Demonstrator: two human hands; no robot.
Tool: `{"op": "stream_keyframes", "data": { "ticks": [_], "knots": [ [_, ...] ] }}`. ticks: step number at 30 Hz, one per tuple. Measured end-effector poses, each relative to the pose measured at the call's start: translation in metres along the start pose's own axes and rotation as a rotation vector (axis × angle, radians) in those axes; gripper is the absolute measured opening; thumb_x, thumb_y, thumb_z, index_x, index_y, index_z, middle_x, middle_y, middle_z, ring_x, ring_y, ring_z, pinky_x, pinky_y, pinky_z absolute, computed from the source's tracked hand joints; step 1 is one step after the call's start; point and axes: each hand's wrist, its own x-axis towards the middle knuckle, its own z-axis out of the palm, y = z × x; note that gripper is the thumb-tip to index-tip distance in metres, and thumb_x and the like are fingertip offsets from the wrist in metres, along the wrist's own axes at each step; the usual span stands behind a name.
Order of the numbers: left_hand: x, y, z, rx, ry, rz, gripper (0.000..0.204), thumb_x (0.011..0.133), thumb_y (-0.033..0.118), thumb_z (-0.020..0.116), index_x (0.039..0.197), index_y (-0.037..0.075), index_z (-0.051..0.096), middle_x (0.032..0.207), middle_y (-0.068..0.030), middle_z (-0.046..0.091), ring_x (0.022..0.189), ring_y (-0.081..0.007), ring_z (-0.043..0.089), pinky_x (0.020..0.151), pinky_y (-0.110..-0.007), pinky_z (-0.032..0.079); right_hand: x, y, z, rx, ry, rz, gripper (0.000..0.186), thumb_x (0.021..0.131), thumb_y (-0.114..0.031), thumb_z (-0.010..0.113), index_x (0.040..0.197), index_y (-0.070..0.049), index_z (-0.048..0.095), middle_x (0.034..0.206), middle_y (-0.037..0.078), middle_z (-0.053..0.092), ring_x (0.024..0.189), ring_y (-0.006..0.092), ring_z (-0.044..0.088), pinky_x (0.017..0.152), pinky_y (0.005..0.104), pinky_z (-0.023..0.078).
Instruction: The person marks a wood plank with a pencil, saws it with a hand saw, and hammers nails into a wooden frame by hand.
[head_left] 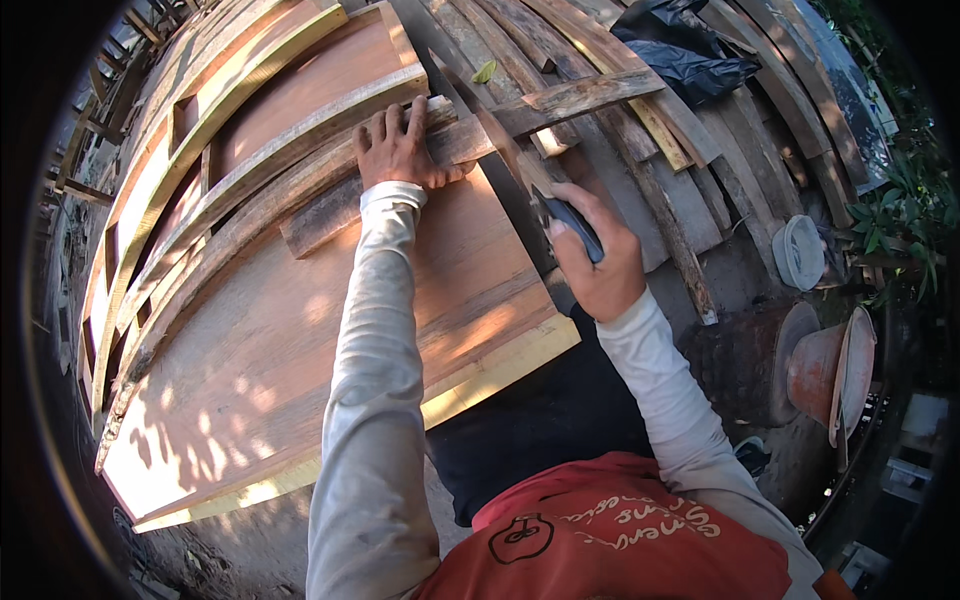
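Note:
My right hand (607, 254) is wrapped round the dark grey-blue handle of a handsaw (512, 157). Its blade runs away from me to the upper left, across a rough wooden plank (580, 101). My left hand (398, 150) lies with fingers spread on a short length of timber (335, 213), beside the saw blade. Both timbers rest over a wooden panel (440, 270) with pale yellow edge strips. A long weathered batten (225, 245) lies across the panel under my left hand's side.
Framed panels (305, 75) are stacked at the far left. Many loose planks (740, 170) cover the ground at right, with a black plastic bag (685, 50) on them. A white tub (799, 253) and a reddish bucket (815, 375) stand at right, near green plants (905, 225).

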Motion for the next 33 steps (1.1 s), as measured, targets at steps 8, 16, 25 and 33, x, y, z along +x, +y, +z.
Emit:
{"op": "stream_keyframes", "data": {
  "ticks": [8, 16, 25, 33],
  "knots": [
    [-0.003, -0.010, -0.008, 0.043, -0.131, 0.023, 0.121, 0.053, 0.067, 0.089, 0.156, 0.023, 0.043, 0.150, -0.0138, 0.050, 0.143, -0.0364, 0.043, 0.120, -0.059, 0.028, -0.061, -0.031, -0.039, -0.015, -0.025, 0.107, 0.033, 0.095, -0.009, 0.060, 0.126, 0.003, 0.064, 0.102, 0.019, 0.075, 0.089, 0.0198, 0.074, 0.080, 0.0324, 0.057],
    [-0.016, -0.031, 0.006, 0.012, -0.048, -0.003, 0.123, 0.049, 0.071, 0.089, 0.154, 0.023, 0.046, 0.145, -0.0116, 0.053, 0.141, -0.0344, 0.045, 0.117, -0.059, 0.031, -0.087, -0.051, -0.054, -0.004, -0.099, 0.218, 0.038, 0.095, -0.008, 0.059, 0.133, 0.000, 0.062, 0.092, 0.013, 0.074, 0.067, 0.0082, 0.064, 0.061, 0.0264, 0.052],
    [-0.003, -0.005, 0.001, -0.016, -0.117, 0.015, 0.121, 0.054, 0.072, 0.086, 0.155, 0.019, 0.044, 0.149, -0.0149, 0.050, 0.144, -0.0367, 0.043, 0.118, -0.061, 0.029, 0.071, -0.003, 0.016, 0.106, -0.028, 0.081, 0.031, 0.096, -0.012, 0.064, 0.123, 0.001, 0.067, 0.096, 0.017, 0.073, 0.084, 0.0184, 0.068, 0.078, 0.0332, 0.054],
    [-0.005, -0.029, 0.001, -0.017, -0.058, 0.034, 0.123, 0.051, 0.064, 0.090, 0.156, 0.019, 0.043, 0.144, -0.0131, 0.052, 0.138, -0.0346, 0.046, 0.118, -0.062, 0.028, -0.126, -0.089, -0.075, -0.118, -0.022, 0.158, 0.038, 0.097, -0.016, 0.058, 0.130, 0.002, 0.063, 0.086, 0.010, 0.071, 0.061, 0.0075, 0.060, 0.056, 0.0253, 0.049]
  ]
}}
